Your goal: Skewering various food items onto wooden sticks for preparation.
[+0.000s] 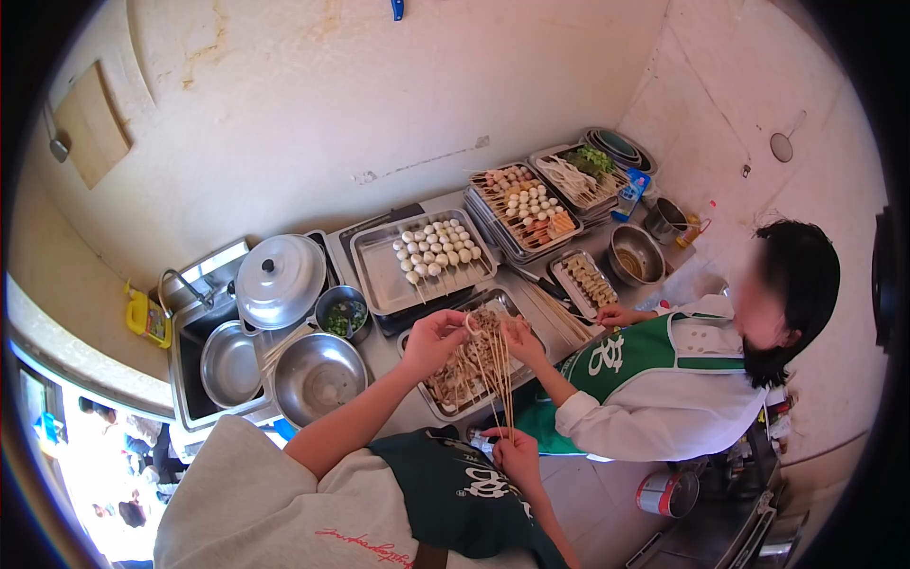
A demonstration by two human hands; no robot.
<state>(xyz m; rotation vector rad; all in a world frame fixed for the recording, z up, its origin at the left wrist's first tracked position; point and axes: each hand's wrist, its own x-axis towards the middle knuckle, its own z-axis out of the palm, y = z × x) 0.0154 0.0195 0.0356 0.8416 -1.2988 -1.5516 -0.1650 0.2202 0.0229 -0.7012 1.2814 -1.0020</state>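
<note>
A bundle of thin bamboo skewers [507,398] is gripped near its lower ends in my right hand [517,455]. Small pieces of food sit at the bundle's upper end. My left hand [435,346] pinches a pale, curled strip of food [472,325] between thumb and fingers, close to the skewer tips. Below both hands lies a metal tray [439,410] with a heap of brownish sliced food [453,380], perhaps meat. A co-worker's hand [524,343] reaches over the same tray from the right, beside the skewers.
A steel bowl [320,380], a lidded pot [281,281] and a sink [190,355] are at left. Behind are trays of skewered white balls [437,249] and mixed skewers [533,206]. A co-worker [661,377] stands close at right, near knives [547,286] and loose skewers [558,313].
</note>
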